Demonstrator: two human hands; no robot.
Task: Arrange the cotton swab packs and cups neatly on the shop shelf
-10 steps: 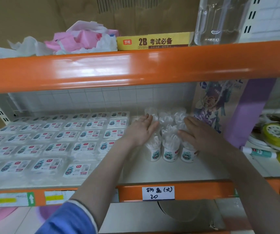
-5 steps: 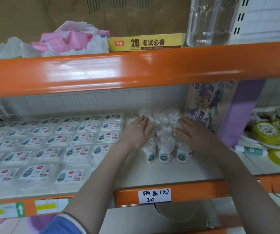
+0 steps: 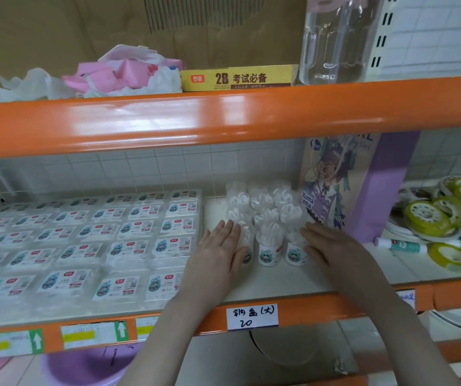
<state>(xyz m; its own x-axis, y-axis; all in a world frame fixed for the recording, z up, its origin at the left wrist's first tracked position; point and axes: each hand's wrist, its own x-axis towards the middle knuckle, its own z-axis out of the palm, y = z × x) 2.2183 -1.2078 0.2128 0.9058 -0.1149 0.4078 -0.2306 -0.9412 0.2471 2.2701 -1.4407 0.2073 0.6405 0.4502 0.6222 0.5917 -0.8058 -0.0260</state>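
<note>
Squaring: the left hand (image 3: 218, 256) and right hand (image 3: 335, 249) flank the block of cups (image 3: 268, 232) on the shelf (image 3: 293, 285), palms turned inward toward the cups.
Left grip: fingers straight and together, flat against the left front cup; it clasps nothing.
Right grip: fingers straight, lying against the right front cup; it also clasps nothing.
Cups, place: three across and about three deep, standing upright between the packs (image 3: 90, 246) and a purple box (image 3: 346, 185), toward the back of the shelf.
Cups, handling: likely very light, small plastic tubs crowned with crinkly film over the swab heads. Tall for their base, so they probably tip easily. The film tops look soft and would crush under a pinch.
Cups, where to hold: low on the labelled wall, where the tub seems stiffest. Pushing the block from both sides with flat palms suits them better than lifting by the film.
Packs, place: flat rows covering the left part of the shelf, labels up, close together.
Packs, handling: thin, clear wrapping that looks slick, so stacked ones may slide. Best taken by the long edges or nudged flat.
Risk: a push high on the cups could topple the back rows.
</note>
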